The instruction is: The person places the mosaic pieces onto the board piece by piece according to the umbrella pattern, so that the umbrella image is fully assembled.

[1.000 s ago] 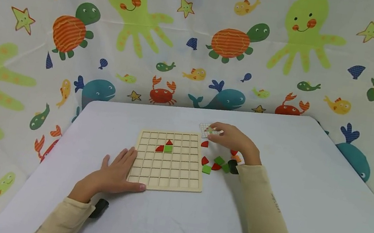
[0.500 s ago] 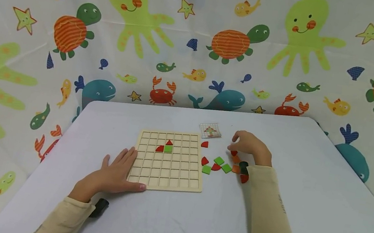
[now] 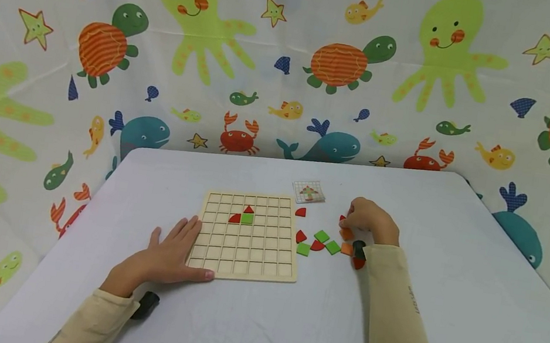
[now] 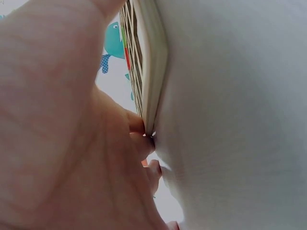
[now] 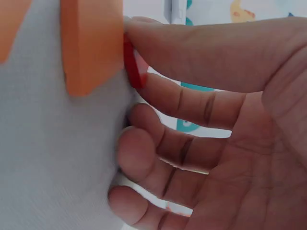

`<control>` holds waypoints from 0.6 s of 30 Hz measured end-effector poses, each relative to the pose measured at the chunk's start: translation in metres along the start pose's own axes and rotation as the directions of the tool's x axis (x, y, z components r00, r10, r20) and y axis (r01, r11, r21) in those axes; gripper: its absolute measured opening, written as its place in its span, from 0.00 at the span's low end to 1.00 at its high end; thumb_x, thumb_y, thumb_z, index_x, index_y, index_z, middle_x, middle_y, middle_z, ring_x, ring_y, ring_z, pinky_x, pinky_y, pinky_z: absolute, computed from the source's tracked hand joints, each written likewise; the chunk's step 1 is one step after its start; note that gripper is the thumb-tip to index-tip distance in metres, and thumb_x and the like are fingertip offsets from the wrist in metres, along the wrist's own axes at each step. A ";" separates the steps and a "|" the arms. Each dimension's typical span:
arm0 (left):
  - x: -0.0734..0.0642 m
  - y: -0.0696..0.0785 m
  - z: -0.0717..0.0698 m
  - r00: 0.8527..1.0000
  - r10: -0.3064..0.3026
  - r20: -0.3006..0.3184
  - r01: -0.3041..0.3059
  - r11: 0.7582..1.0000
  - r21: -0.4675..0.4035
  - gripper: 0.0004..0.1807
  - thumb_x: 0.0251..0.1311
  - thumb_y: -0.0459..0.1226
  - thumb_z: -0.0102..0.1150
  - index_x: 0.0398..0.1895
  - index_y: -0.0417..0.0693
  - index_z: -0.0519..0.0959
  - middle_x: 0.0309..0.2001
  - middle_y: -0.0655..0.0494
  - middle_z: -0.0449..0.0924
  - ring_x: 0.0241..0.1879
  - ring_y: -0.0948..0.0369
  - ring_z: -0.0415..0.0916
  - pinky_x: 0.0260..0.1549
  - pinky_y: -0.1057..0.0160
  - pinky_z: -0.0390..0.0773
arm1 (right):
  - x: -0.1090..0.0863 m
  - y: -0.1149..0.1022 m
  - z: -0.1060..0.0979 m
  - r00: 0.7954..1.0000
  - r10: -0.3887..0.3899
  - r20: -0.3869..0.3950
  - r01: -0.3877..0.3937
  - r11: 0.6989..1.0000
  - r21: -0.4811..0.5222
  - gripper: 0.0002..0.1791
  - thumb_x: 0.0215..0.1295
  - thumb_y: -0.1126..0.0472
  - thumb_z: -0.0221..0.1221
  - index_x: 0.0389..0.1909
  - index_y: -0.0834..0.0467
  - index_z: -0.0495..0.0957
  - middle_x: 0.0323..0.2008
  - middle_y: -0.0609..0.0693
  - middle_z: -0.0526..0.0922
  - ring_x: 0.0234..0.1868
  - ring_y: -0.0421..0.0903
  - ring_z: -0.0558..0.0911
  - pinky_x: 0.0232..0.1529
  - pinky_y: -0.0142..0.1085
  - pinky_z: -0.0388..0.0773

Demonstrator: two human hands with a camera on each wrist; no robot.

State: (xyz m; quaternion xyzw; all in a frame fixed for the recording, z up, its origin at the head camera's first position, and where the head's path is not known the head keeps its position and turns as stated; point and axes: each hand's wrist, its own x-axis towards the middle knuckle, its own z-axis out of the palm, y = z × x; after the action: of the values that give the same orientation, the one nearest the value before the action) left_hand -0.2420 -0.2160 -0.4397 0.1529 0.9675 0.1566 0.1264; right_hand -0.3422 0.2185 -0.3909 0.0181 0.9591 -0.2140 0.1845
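Observation:
My right hand [image 3: 373, 220] is at the loose pieces right of the board, thumb and index finger pinching a red tile [image 5: 134, 67] low over the cloth. Just beside it stands an orange tile [image 5: 93, 48], large in the right wrist view. Spread out flat, my left hand [image 3: 163, 255] rests against the wooden grid board [image 3: 243, 257], fingers along its left side and thumb at the near edge. On the board lie a red quarter-round tile [image 3: 235, 219], a red triangle tile [image 3: 249, 210] and a green square tile [image 3: 247, 219].
Behind the board's right corner lies a small pattern card [image 3: 309, 191]. Several tiles lie between board and right hand, among them a green square [image 3: 321, 236], a red quarter-round [image 3: 301, 212] and an orange tile [image 3: 346, 248]. A sea-animal curtain [image 3: 290, 67] hangs behind the white table [image 3: 240, 332].
My right hand has moved from over the pattern card rightward and down to the loose tiles, and its thumb and index finger have closed on a red one. The left hand stays put.

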 end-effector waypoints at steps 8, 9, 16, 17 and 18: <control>-0.001 0.000 -0.001 1.000 0.016 -0.005 -0.016 1.000 -0.004 0.74 0.53 0.71 0.70 0.85 0.30 0.46 0.85 0.32 0.43 0.83 0.33 0.38 0.68 0.18 0.33 | 0.006 -0.001 0.004 1.000 -0.013 -0.011 0.014 0.999 0.050 0.16 0.73 0.58 0.66 0.49 0.65 0.76 0.44 0.60 0.80 0.50 0.59 0.76 0.53 0.52 0.78; -0.001 -0.001 0.000 1.000 0.018 -0.006 -0.018 1.000 -0.003 0.74 0.54 0.71 0.70 0.85 0.30 0.46 0.85 0.32 0.43 0.83 0.33 0.38 0.68 0.18 0.34 | 0.006 -0.001 0.005 1.000 -0.023 -0.016 0.024 0.998 0.050 0.16 0.73 0.58 0.66 0.49 0.65 0.76 0.44 0.60 0.79 0.50 0.59 0.76 0.52 0.52 0.78; -0.001 -0.001 0.000 1.000 0.022 -0.006 -0.022 1.000 -0.006 0.73 0.55 0.70 0.70 0.85 0.30 0.46 0.85 0.32 0.43 0.83 0.33 0.39 0.68 0.18 0.34 | 0.008 -0.002 0.005 0.994 -0.094 -0.047 0.095 0.995 0.031 0.14 0.72 0.60 0.66 0.48 0.66 0.76 0.42 0.59 0.79 0.47 0.57 0.77 0.51 0.49 0.77; -0.001 -0.001 0.000 1.000 0.023 -0.007 -0.023 1.000 -0.006 0.73 0.55 0.70 0.70 0.85 0.30 0.46 0.85 0.32 0.43 0.82 0.33 0.39 0.68 0.18 0.34 | 0.008 -0.002 0.005 0.994 -0.099 -0.047 0.100 0.995 0.029 0.14 0.72 0.60 0.66 0.47 0.66 0.76 0.42 0.59 0.79 0.47 0.57 0.77 0.51 0.49 0.77; -0.001 -0.001 0.000 1.000 0.023 -0.005 -0.023 1.000 -0.008 0.73 0.55 0.70 0.70 0.85 0.30 0.46 0.85 0.32 0.43 0.83 0.32 0.39 0.68 0.18 0.34 | 0.009 -0.002 0.005 0.994 -0.104 -0.047 0.105 0.994 0.027 0.14 0.72 0.60 0.66 0.47 0.66 0.76 0.42 0.59 0.80 0.47 0.57 0.77 0.51 0.49 0.77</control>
State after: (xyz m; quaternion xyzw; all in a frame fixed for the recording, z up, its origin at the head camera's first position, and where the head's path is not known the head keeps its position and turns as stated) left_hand -0.2411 -0.2175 -0.4399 0.1631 0.9654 0.1625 0.1227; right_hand -0.3485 0.2146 -0.3977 -0.0244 0.9594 -0.2370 0.1508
